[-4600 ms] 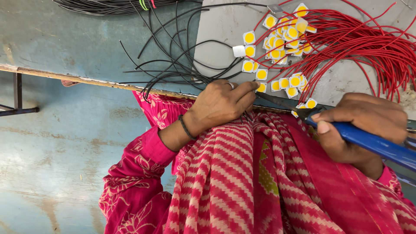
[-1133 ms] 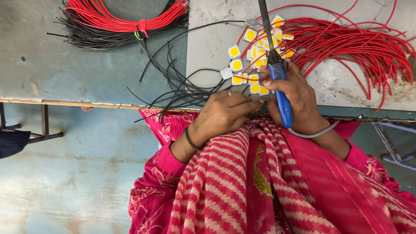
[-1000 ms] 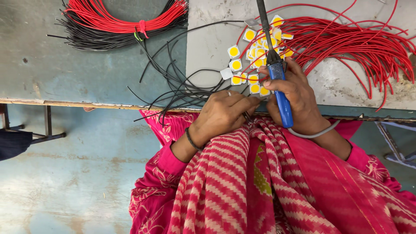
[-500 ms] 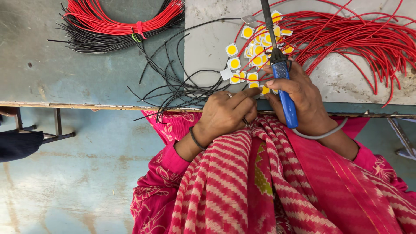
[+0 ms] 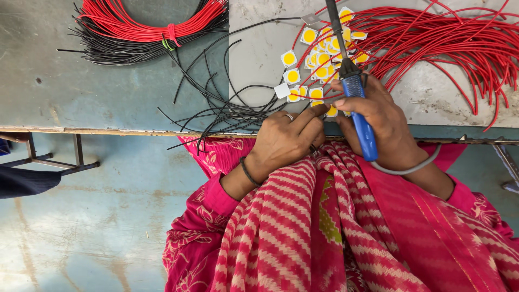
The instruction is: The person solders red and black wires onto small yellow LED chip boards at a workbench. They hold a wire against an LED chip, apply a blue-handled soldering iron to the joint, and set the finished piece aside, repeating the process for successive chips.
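Bench edge, 2 hands at work on small LED chips w/ soldering iron.

Near: striped red/white cloth (image 5: 303, 232) over lap, woven, soft folds. Left hand (image 5: 286, 138) at table edge, fingers curled tight together, tips pinching 1 chip (image 5: 331, 111), a flat white square w/ round yellow centre, just at the edge of the table (image 5: 81, 97). Right hand (image 5: 378, 121) fingers wrapped round 1 soldering iron (image 5: 357, 103): blue plastic grip, dark metal shaft slanting away over the chips, grey cord looping under wrist. Beyond: chip pile (image 5: 319, 59), approx 15-20, exact count unclear, overlapping. Loose black wires (image 5: 227, 103), thin, approx a dozen, fanned over edge. Loose red wires (image 5: 459, 43), many, uncounted. Far left: 1 tied bundle (image 5: 146, 27), red + black, curved. Table top dull grey-green, scuffed; pale slab (image 5: 259, 43) under chips.
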A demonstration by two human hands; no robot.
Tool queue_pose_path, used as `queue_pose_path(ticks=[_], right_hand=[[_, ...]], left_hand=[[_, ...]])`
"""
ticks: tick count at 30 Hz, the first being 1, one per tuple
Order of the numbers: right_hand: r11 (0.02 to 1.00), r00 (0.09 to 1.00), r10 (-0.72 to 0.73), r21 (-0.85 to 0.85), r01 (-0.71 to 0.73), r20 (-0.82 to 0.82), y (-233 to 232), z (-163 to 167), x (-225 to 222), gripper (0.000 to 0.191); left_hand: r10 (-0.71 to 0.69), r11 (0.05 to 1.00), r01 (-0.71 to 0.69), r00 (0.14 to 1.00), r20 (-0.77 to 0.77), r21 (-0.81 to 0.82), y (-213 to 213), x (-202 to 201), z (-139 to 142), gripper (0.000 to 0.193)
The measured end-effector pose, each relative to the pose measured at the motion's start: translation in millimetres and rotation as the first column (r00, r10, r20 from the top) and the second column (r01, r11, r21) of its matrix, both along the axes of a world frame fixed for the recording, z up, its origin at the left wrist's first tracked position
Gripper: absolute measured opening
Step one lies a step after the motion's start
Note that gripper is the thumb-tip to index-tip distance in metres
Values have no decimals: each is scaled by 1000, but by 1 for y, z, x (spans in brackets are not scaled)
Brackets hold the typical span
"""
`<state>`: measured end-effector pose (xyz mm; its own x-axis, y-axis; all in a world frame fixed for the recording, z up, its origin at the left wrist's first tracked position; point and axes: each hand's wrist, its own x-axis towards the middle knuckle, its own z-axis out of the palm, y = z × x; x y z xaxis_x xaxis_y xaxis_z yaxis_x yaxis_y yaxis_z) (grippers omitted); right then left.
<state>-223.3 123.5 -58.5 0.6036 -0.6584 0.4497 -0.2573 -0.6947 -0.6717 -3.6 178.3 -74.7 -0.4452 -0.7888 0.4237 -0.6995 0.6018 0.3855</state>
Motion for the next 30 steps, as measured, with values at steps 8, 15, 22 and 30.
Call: queue_pose_path(ticks=[8, 15, 22, 30], right_hand=[[963, 932, -231, 202, 179, 279, 16, -4, -41, 32], [917, 811, -397, 166, 362, 429, 26, -66, -132, 21], [927, 907, -214, -217, 305, 362, 9, -68, -160, 8], [942, 941, -251, 281, 184, 227, 10, 22, -85, 12]], left_hand=[[0, 1000, 0, 1000, -8, -12, 0, 0, -2, 19], [24, 999, -25, 999, -29, -21, -2, -5, -4, 15], [41, 998, -42, 999, -25, -35, -4, -9, -8, 15], [38, 999, -38, 999, -17, -36, -6, -11, -11, 13]])
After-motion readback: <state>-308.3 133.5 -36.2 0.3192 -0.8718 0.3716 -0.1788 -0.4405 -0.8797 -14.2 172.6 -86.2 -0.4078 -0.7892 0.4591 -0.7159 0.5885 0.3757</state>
